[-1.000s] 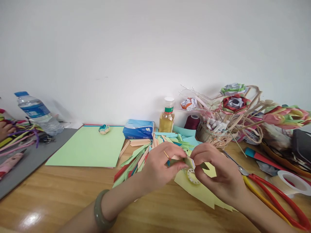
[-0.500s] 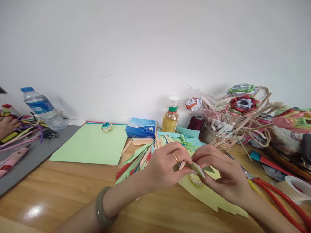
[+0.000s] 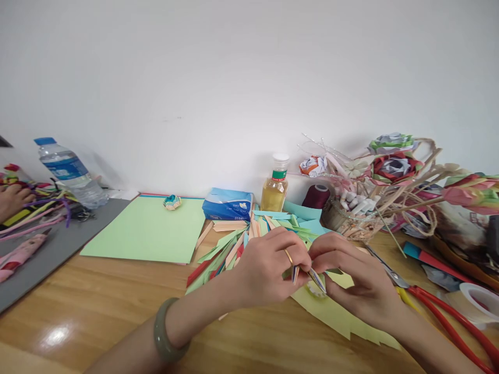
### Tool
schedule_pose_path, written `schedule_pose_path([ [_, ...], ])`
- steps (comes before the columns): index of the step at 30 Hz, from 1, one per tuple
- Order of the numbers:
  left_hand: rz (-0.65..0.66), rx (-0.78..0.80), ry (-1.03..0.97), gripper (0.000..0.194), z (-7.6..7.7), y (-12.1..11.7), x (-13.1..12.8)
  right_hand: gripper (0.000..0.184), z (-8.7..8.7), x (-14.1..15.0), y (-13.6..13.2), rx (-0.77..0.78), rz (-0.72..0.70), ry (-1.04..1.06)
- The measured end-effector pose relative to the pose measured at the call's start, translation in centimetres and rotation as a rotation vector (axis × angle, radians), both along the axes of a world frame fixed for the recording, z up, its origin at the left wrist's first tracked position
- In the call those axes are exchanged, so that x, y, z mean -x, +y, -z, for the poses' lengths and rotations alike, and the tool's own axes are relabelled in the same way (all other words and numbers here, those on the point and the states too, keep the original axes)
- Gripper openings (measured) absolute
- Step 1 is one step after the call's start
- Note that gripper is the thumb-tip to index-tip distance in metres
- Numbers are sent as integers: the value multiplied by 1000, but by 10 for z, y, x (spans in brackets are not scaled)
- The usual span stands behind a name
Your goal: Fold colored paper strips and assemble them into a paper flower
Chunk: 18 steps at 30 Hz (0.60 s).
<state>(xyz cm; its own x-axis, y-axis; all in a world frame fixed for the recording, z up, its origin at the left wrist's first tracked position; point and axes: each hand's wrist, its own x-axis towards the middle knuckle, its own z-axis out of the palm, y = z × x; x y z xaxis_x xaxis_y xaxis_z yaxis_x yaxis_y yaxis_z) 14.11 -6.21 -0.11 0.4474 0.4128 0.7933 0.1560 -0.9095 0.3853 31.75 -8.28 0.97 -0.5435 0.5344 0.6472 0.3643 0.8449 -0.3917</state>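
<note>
My left hand (image 3: 268, 267) and my right hand (image 3: 351, 278) meet above the wooden table, both pinching a small folded paper piece (image 3: 312, 274) between fingertips. The left wrist wears a grey-green bangle (image 3: 166, 332) and a ring shows on one finger. Under the hands lies a yellow-green paper sheet (image 3: 343, 317) with a jagged cut edge and a small white round thing on it, mostly hidden. A fan of coloured folded paper strips (image 3: 230, 246) spreads just behind my left hand.
A green paper sheet (image 3: 150, 231) with a small folded ring (image 3: 172, 202), a tissue pack (image 3: 228, 204), a yellow-liquid bottle (image 3: 275, 189), red-handled scissors (image 3: 440, 306), tape roll (image 3: 479, 304) and paper flowers (image 3: 393, 166) surround me. Another person's hand (image 3: 11, 200) and a water bottle (image 3: 70, 171) are far left.
My hands have drawn closer together and turned the folded paper piece more edge-on. The view has shifted slightly left and down.
</note>
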Motion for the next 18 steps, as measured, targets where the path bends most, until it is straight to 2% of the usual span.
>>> schedule_pose_path([
  [3, 41, 164, 47, 14, -2, 0, 1, 19, -1, -3, 1, 143, -1, -67],
  [7, 58, 631, 102, 24, -7, -1, 3, 4, -1, -8, 3, 427, 72, -118],
  [10, 81, 923, 123, 26, -10, -1, 5, 9, 0, -9, 4, 622, 115, -100],
  [14, 185, 1093, 148, 25, -10, 4, 8, 15, 1, -6, 7, 813, 93, -34],
  [18, 205, 1200, 100, 25, -8, 8, 7, 17, 3, -6, 8, 895, 85, 44],
])
